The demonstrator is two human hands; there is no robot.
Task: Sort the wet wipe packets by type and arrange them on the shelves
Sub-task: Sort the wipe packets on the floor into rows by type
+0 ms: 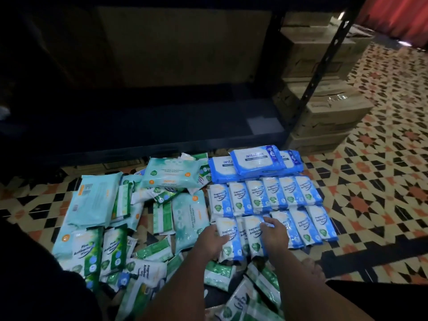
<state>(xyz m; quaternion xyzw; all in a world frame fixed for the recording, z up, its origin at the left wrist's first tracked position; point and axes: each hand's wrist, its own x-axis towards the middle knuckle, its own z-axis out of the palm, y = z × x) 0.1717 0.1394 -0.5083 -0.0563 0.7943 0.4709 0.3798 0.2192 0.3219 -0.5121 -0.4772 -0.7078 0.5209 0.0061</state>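
Patterned tile floor (pixel 382 181): blue packets (pixel 266 195) in rows at centre, antabax packs (pixel 254 163) above them, green and teal packets (pixel 111 216) heaped lower left; cardboard boxes (pixel 328 112) stacked upper right

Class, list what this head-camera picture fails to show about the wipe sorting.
- Shelf: interior too dark to make out.
- Left hand and right hand: they cover parts of the blue packets they rest on.
- Green packets: cut off by the bottom edge.
- Small print on all packets: too small and blurred.
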